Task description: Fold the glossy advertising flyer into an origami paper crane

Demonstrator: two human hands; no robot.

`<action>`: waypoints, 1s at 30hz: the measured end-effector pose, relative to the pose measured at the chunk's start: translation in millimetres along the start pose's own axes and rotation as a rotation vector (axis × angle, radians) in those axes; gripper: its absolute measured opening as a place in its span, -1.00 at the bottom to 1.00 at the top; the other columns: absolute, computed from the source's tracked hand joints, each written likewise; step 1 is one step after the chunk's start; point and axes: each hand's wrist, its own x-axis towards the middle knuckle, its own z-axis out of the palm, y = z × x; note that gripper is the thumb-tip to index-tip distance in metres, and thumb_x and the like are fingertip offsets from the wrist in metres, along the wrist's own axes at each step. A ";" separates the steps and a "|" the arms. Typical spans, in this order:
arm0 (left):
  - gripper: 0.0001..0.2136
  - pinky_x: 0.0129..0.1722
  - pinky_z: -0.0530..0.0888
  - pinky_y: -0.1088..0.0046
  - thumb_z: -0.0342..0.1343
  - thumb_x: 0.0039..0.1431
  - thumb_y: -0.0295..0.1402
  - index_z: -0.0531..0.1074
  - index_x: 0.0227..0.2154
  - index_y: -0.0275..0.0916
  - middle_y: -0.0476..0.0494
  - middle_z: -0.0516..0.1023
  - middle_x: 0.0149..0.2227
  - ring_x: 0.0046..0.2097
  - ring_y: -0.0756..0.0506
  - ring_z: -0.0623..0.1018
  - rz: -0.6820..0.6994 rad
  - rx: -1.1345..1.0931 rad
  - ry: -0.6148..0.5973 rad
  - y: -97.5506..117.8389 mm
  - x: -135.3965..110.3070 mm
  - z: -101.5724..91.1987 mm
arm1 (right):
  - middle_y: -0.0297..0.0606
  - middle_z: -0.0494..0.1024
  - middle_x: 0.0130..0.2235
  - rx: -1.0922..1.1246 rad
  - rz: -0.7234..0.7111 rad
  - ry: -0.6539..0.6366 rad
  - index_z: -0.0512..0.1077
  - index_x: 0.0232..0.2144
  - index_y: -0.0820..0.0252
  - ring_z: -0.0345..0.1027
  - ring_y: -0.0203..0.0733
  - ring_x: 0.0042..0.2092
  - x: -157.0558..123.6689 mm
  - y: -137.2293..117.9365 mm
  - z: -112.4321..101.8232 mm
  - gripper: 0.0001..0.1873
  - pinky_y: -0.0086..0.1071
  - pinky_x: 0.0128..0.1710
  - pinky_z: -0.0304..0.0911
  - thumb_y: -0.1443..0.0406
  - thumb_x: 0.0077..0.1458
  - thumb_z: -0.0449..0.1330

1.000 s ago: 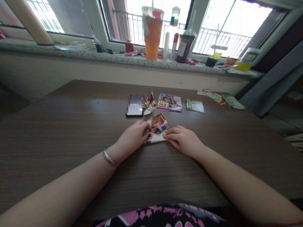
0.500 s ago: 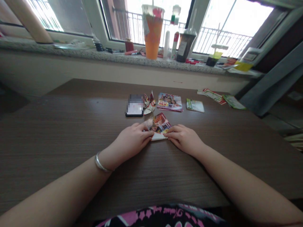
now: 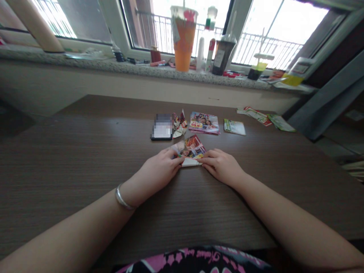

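Note:
A colourful printed paper (image 3: pixel 191 149), partly folded with a white flap at its near edge, lies on the brown wooden table (image 3: pixel 85 159). My left hand (image 3: pixel 159 168) presses on its left corner with fingers bent together. From the other side my right hand (image 3: pixel 220 165) pinches the near right edge of the paper. A silver bracelet (image 3: pixel 122 199) sits on my left wrist.
Behind the paper lie a phone (image 3: pixel 162 129), a folded paper figure (image 3: pixel 179 125), a stack of printed leaflets (image 3: pixel 204 123), a green card (image 3: pixel 234 127) and more leaflets (image 3: pixel 256 113) at the right. The stone windowsill (image 3: pixel 113 66) carries an orange cup (image 3: pixel 183 40), a dark drink cup (image 3: pixel 222 55) and bottles.
The near edge of the paper has been folded further up, so less of the white flap shows. My left hand slid in closer to my right hand along that edge.

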 end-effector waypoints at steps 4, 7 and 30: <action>-0.72 0.07 0.42 0.14 -0.05 0.29 -0.35 0.47 -0.03 -0.19 -0.28 0.38 0.11 0.11 -0.25 0.41 0.008 0.039 0.056 5.5 -0.1 -2.6 | -0.24 0.57 -0.17 0.018 0.014 0.017 0.52 -0.11 0.02 0.37 -0.18 -0.14 0.4 0.0 -1.3 -0.75 -0.33 -0.17 0.27 0.23 0.25 0.08; -0.71 0.05 0.42 0.14 -0.02 0.26 -0.38 0.45 -0.01 -0.27 -0.33 0.44 0.05 0.07 -0.26 0.44 0.072 0.080 0.038 8.1 1.1 -4.8 | -0.24 0.56 -0.17 0.017 0.010 0.024 0.55 -0.16 0.03 0.37 -0.18 -0.14 0.7 0.2 -1.3 -0.75 -0.33 -0.16 0.27 0.23 0.25 0.07; -0.65 -0.05 0.39 0.16 -0.01 0.26 -0.24 0.34 0.08 -0.14 -0.27 0.42 0.03 0.02 -0.27 0.42 0.012 0.166 -0.023 18.7 -1.1 -1.8 | -0.24 0.57 -0.16 0.021 0.036 0.020 0.56 -0.18 0.03 0.36 -0.15 -0.12 3.5 -0.6 -2.5 -0.76 -0.31 -0.14 0.27 0.21 0.24 0.09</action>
